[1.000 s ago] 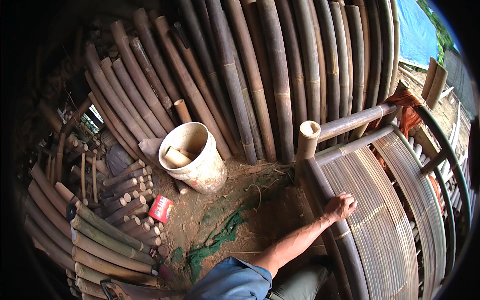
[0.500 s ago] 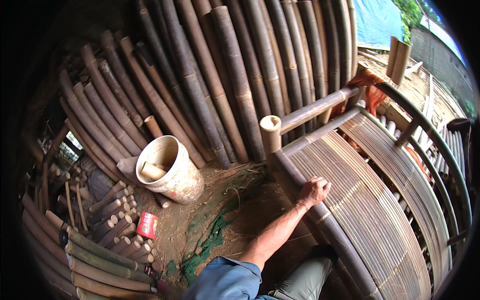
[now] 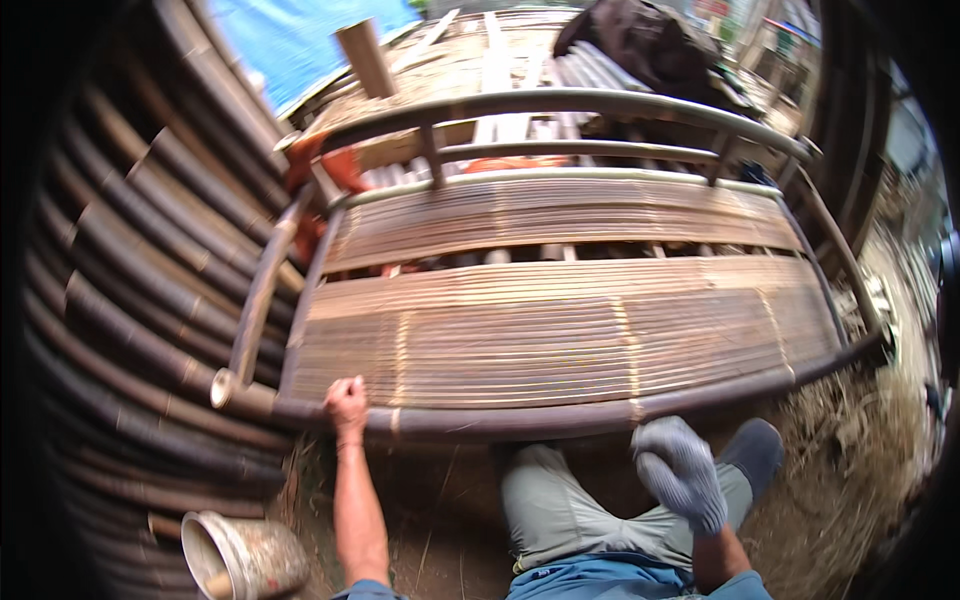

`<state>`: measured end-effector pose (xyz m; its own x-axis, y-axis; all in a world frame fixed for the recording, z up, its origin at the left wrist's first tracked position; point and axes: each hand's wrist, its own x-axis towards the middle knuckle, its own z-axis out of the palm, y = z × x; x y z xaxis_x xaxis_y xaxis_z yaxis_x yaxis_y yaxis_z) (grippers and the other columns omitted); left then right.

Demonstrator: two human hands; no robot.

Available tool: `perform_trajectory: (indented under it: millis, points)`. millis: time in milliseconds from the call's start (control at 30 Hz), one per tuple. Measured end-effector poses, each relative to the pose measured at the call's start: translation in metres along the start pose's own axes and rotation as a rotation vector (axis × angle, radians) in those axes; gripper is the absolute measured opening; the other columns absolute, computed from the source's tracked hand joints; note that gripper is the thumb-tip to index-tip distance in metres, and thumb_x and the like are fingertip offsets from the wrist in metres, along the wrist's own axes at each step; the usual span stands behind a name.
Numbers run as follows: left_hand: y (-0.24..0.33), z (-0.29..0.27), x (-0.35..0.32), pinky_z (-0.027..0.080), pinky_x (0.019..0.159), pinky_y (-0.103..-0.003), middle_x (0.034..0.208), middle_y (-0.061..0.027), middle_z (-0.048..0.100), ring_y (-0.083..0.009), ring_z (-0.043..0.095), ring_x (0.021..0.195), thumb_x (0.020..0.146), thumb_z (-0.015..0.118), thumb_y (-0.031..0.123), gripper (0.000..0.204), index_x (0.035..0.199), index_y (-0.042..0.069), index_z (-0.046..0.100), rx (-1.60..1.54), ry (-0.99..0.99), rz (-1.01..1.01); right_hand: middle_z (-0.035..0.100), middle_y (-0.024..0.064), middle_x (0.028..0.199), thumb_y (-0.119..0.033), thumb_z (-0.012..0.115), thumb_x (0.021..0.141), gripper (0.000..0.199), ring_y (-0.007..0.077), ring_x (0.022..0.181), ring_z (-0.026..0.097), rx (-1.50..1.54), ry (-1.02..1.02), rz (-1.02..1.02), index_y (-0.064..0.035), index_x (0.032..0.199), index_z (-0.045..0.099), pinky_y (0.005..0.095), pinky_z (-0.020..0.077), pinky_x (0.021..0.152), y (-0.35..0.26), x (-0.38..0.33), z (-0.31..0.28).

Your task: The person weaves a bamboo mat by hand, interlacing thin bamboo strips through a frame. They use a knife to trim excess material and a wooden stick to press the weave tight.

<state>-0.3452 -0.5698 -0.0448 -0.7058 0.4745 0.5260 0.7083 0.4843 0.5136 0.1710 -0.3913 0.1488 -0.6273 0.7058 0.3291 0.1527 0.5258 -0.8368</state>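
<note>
View swung: seat (image 3: 520, 345) now central, gloved right hand (image 3: 680, 472) newly visible, lower right.
Left hand (image 3: 347, 406), lower left, touches front rail (image 3: 520, 424), fingers curled, grip unclear; right fingers bent, whether clenched cannot be told.

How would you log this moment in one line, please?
left hand: bare, on front rail of bamboo bench | right hand: grey-gloved, near rail, contact unclear | bucket: lower left
</note>
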Motion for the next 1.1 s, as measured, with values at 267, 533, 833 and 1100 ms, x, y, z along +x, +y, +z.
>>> perform_trajectory:
  millis: [267,533,833,1100]
  points:
    - [0.165,-0.053,0.032,0.043,0.107,-0.044,0.137,-0.0231,0.054,-0.0382,0.053,0.126,0.078,0.076,0.013,0.062,0.134,-0.002,0.056,0.282,-0.63,0.022,0.065,0.0172,0.108,-0.019,0.068,0.087,0.03,0.0377,0.105,0.06,-1.0,0.489,0.272,-0.0053,0.113,0.065,0.0483,0.0479,0.094,0.241,-0.054,-0.216]
    - [0.446,0.207,0.031,0.049,0.096,-0.043,0.114,-0.0184,0.063,-0.0367,0.061,0.109,0.088,0.067,0.01,0.027,0.114,0.001,0.067,-0.281,-0.541,0.596,0.064,0.0125,0.097,-0.024,0.067,0.087,0.018,0.0338,0.096,0.06,-1.031,0.645,0.314,-0.0098,0.098,0.065,0.0476,0.0454,0.087,0.333,-0.034,-0.275]
    - [0.555,0.407,0.027,0.053,0.087,-0.045,0.112,-0.0107,0.059,-0.0325,0.059,0.106,0.085,0.073,0.021,0.027,0.106,0.009,0.063,0.201,-0.428,0.724,0.062,0.0101,0.09,-0.019,0.068,0.08,0.013,0.0334,0.086,0.06,-0.885,0.735,0.307,-0.0122,0.091,0.066,0.0481,0.0452,0.079,0.328,-0.029,-0.289]
    - [0.564,0.398,0.041,0.054,0.083,-0.043,0.108,-0.0093,0.063,-0.0306,0.063,0.103,0.086,0.07,0.019,0.018,0.1,0.01,0.063,0.235,-0.526,0.879,0.065,0.0083,0.092,-0.014,0.069,0.081,0.012,0.031,0.095,0.061,-0.824,0.689,0.34,-0.0117,0.092,0.065,0.0461,0.043,0.091,0.324,-0.027,-0.289]
